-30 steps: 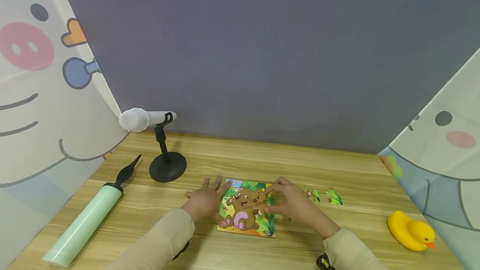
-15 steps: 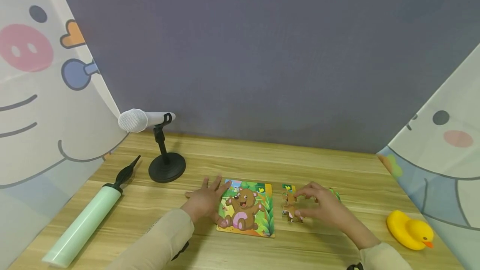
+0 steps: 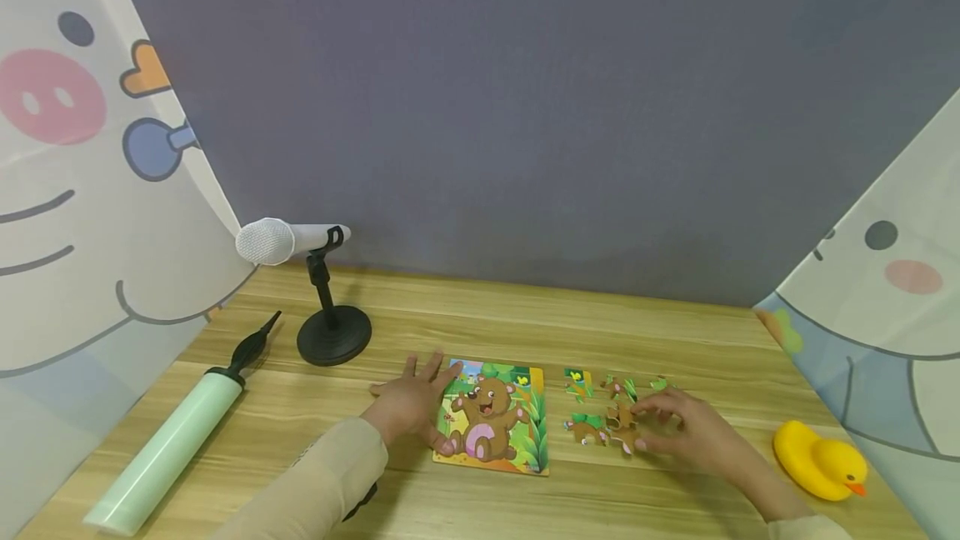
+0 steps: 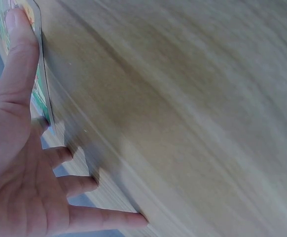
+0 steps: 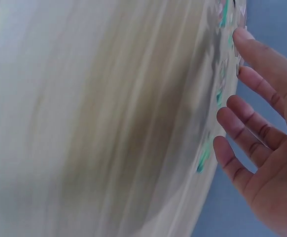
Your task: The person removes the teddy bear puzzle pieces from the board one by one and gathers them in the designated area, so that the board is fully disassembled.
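In the head view, a square bear picture board (image 3: 491,419) lies on the table. My left hand (image 3: 408,407) rests at its left side with fingers spread; the thumb lies on the board's lower left corner, as the left wrist view also shows. Right of the board, my right hand (image 3: 693,432) pinches a brown jigsaw piece (image 3: 622,417) between thumb and index finger, just above the table. Loose pieces lie around it: a duck piece (image 3: 578,384), a bear-face piece (image 3: 586,429), a green-leaf piece (image 3: 618,387) and another green one (image 3: 660,384), partly hidden by the hand.
A white microphone (image 3: 273,241) on a black stand (image 3: 334,335) is at the back left. A pale green hand pump (image 3: 168,448) lies at the left edge. A yellow rubber duck (image 3: 819,461) sits at the right. A grey panel (image 3: 525,115) stands behind the table.
My right hand has moved right from over the board, carrying the brown jigsaw piece across to the loose pieces. My left hand has stayed in place.
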`<action>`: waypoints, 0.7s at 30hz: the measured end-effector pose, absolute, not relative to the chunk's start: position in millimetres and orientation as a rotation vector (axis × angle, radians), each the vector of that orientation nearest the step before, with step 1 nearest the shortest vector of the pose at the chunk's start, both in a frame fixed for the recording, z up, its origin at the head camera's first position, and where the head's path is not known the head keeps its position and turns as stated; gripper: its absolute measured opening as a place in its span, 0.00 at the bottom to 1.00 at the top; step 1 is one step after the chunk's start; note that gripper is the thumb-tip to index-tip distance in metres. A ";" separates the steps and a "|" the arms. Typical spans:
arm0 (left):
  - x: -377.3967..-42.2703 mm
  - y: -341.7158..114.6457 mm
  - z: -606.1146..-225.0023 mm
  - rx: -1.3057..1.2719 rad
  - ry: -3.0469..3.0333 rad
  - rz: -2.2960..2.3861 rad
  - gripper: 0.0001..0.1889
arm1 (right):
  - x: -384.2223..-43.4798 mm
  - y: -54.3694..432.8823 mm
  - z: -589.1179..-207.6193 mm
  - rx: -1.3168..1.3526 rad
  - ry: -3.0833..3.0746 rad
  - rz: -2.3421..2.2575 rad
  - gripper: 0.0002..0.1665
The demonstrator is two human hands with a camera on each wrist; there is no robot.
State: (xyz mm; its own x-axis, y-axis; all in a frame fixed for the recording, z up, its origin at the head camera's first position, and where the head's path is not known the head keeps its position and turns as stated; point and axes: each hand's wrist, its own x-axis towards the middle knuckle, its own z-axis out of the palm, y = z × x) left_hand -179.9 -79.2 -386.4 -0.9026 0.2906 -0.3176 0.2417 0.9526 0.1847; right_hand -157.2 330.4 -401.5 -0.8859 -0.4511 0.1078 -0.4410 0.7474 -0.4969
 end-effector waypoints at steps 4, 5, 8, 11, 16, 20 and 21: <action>-179.2 -79.2 -385.8 0.385 2.757 0.214 0.63 | -156.1 338.3 -404.7 -0.693 2.919 -0.800 0.23; -179.2 -79.0 -385.7 0.385 2.758 0.213 0.63 | -156.1 339.9 -405.3 -0.682 2.915 -0.795 0.23; -179.3 -79.0 -386.0 0.385 2.758 0.207 0.63 | -156.3 343.4 -407.0 -0.664 2.900 -0.784 0.24; -179.5 -79.3 -386.5 0.387 2.759 0.211 0.63 | -156.7 345.4 -408.6 -0.672 2.902 -0.767 0.24; -180.2 -79.8 -387.5 0.391 2.759 0.214 0.64 | -157.1 348.0 -410.2 -0.697 2.919 -0.743 0.24; -180.9 -79.5 -388.1 0.391 2.756 0.203 0.64 | -157.5 349.7 -410.3 -0.702 2.899 -0.726 0.24; -181.1 -79.4 -388.3 0.389 2.756 0.201 0.64 | -157.8 349.8 -410.3 -0.700 2.891 -0.726 0.24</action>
State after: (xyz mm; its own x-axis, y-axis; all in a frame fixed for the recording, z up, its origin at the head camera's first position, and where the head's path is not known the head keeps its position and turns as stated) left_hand -181.1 -79.4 -388.3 -0.9012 0.2917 -0.3205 0.2422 0.9523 0.1856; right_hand -157.8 349.8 -410.3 -0.8925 -0.4498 0.0332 -0.4122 0.7835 -0.4650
